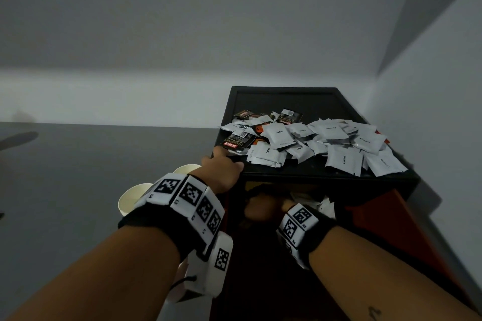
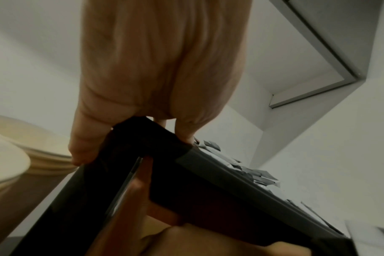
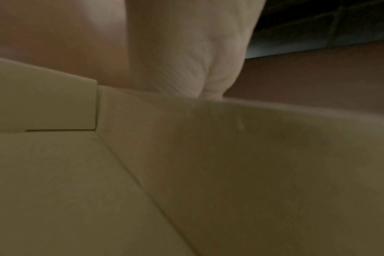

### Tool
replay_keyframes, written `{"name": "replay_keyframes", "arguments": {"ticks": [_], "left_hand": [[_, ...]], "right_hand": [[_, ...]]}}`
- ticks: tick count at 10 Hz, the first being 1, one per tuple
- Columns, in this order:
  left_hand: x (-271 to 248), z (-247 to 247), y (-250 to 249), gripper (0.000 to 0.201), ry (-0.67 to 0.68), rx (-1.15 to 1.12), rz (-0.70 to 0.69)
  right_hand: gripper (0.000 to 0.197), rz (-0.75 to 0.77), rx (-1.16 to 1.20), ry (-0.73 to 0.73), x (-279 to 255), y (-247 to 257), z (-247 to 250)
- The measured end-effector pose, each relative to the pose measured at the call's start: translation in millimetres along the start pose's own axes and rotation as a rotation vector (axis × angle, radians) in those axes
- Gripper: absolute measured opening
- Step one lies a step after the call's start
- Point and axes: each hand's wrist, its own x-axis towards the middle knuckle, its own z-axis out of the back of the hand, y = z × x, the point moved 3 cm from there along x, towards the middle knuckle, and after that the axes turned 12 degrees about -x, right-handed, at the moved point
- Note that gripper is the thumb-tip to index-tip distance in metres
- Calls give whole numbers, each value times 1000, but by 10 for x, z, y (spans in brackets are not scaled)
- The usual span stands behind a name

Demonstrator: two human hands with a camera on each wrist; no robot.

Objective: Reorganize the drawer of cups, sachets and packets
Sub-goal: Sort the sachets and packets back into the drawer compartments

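The left hand [image 1: 224,169] grips the near-left corner of the black tray [image 1: 326,177], probably to steady it. White sachets [image 1: 339,143] and dark packets [image 1: 236,142] lie heaped there, centre-right of frame. The right hand [image 1: 263,207] reaches into the drawer [image 1: 378,214] beneath; its grip cannot be determined. Paper cups [image 1: 133,198] stand lower left.

The right hand [image 1: 263,207] reaches under the black rimmed tray [image 1: 326,176] into a dark space — its fingers are hidden in the head view, and what its grip holds cannot be told. The right wrist view is blurred: a pale cream surface [image 3: 143,173] fills it, unidentifiable. Two white paper cups [image 1: 133,198] are partly hidden behind the left wrist. The white paper sachets [image 1: 344,161] bear print mostly too small to read.
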Motion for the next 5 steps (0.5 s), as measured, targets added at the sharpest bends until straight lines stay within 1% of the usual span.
{"name": "replay_keyframes", "arguments": {"ticks": [1,3,5], "left_hand": [[2,-1,6,50,-4,-8,4],[13,-8,21,51,-14,-15,-4],[19,-5,26,52,-21,-21,-3]], "right_hand": [[38,45,-39,-22,99,-51,-40],[41,6,16,-54,119,-41,-75],[37,26,-99,-75,167,11,-86]]}}
